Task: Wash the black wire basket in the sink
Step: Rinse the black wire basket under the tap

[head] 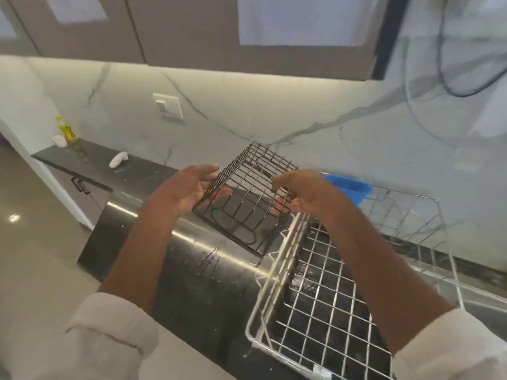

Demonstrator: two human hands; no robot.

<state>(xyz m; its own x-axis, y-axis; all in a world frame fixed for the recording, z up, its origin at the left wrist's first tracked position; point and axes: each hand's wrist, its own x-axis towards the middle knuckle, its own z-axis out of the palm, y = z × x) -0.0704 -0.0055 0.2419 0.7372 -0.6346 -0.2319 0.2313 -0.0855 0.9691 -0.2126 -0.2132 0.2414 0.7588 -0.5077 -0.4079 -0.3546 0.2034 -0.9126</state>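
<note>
Item: black wire basket [248,198], held up in the air between my two hands above the dark, wet table [192,270], tilted with its open side toward me and one oval handle slot at its lower end. My left hand [189,187] lies against the basket's left side, palm inward, fingers straight and loosely spread. My right hand [299,192] grips the right edge, fingers curled round the wires. Below and to the right: a silver wire rack [315,305] standing on the table, part of it under my right forearm. Behind it: a second silver wire frame [406,212] and a blue bowl [349,186]. Far left on the table: a yellow bottle [67,130] and a small white object [118,159], well apart from the basket
</note>
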